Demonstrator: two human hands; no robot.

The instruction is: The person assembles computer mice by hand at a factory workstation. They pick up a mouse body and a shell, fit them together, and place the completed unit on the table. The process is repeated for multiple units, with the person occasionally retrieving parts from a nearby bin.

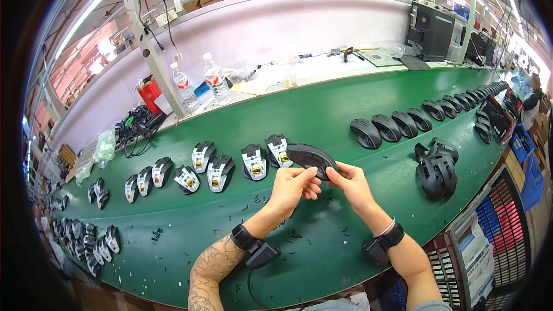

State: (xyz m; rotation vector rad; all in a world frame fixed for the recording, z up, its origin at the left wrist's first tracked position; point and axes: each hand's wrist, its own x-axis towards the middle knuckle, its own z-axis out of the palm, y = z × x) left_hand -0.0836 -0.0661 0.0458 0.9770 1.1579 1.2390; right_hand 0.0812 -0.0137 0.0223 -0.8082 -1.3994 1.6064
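Observation:
A black computer mouse point(311, 158) is held up on its side over the green bench. My left hand point(295, 189) pinches its lower edge with thumb and fingers. My right hand point(349, 182) grips the near end, thumb on the side facing me. Just behind the mouse sits one with its top off point(277, 150), a white inner part and a yellow piece showing. Another such opened mouse point(254, 162) lies to its left, with several more in a loose row farther left. Small black bits point(295, 234) are scattered on the bench below my hands.
Closed black mice point(365, 133) line the bench toward the far right, and a pile of them point(438, 173) is nearer. More mice point(86, 242) cluster at the left edge. Water bottles point(216, 78) stand on the back ledge. A black crate point(500, 227) is beside the bench at right.

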